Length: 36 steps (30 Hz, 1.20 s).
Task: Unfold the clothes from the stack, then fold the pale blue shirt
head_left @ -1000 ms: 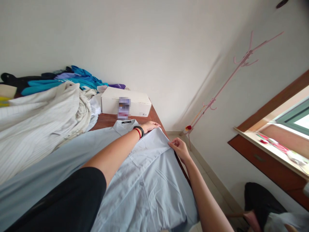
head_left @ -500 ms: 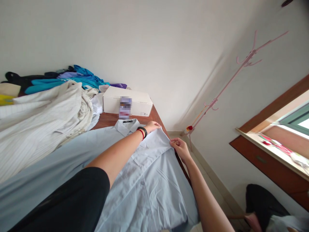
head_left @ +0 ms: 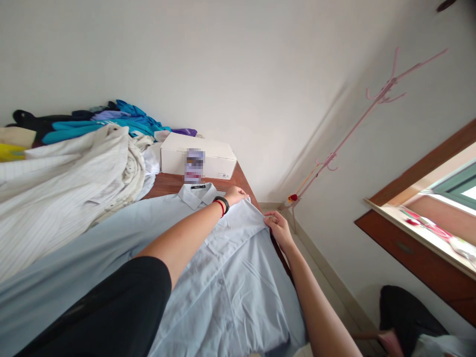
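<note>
A light blue-grey collared shirt lies spread face up, its collar and dark neck label toward the wall and its buttons down the front. My left hand, with a black band and a red cord at the wrist, reaches across the shirt and pinches its fabric near the shoulder at the far right edge. At the same edge, nearer to me, my right hand has thumb and fingers closed on the shirt's cloth. A folded strip of the shirt stretches between the two hands.
A white box stands on the brown wooden surface behind the collar. Cream striped cloth and blue and black clothes are heaped at left. Beyond the right edge stand a pink coat rack and a window ledge.
Almost nothing differs. The whole view has shifted slightly, and both hands keep their hold on the shirt's edge.
</note>
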Tool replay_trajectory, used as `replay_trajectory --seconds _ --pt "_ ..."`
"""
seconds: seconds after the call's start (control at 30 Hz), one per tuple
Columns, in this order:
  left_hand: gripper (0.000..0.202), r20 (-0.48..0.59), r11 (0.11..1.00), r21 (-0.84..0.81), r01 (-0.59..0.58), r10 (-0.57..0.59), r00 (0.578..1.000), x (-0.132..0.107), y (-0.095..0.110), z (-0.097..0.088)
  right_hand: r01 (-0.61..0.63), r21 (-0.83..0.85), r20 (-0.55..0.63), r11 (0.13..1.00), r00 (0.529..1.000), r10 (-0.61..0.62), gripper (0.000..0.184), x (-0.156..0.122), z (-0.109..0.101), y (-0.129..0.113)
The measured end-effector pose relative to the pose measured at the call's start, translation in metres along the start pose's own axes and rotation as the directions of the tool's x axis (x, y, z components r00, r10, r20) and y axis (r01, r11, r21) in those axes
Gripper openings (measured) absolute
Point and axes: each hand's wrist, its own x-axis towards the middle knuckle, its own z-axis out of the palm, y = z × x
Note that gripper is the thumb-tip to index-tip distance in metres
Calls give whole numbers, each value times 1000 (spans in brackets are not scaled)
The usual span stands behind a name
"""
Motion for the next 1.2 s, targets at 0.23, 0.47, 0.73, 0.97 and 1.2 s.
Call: replay_trajectory --seconds 0.23,0.47,0.73,0.97,1.2 --pt "22 -26 943 305 -132 146 989 -15 30 -9 53 -144 -17 988 998 -56 31 2 -2 8" --pt "30 246 803 442 -400 320 915 -88 31 12 39 -197 -14 980 999 -43 28 0 -2 4" --pt "70 352 775 478 -415 264 898 -96 9 18 36 -258 -17 965 999 -42 25 -1 -1 2" --pt "77 281 776 525 -350 230 932 -68 9 27 46 -288 -22 956 998 -55 22 -2 0 1" --pt "71 220 783 548 -293 203 954 -45 5 27 53 -326 -34 944 997 -67 19 0 0 2"
